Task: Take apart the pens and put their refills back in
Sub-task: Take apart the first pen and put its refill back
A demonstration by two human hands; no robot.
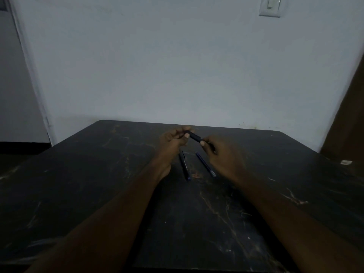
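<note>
A dark pen (194, 136) is held up above the far middle of the black table (98, 184). My left hand (173, 140) pinches its left end and my right hand (220, 154) pinches its right end. Below my hands two more pens lie on the tabletop: a dark pen with a clip (184, 166) on the left and a blue pen (205, 164) on the right, both pointing roughly towards me. The light is dim, so I cannot tell whether the held pen is in one piece.
The table's far edge meets a pale wall (177, 66). A small white scrap (346, 162) lies at the table's right edge. A brown panel (348, 119) stands at the far right, and a light switch (270, 5) is high on the wall.
</note>
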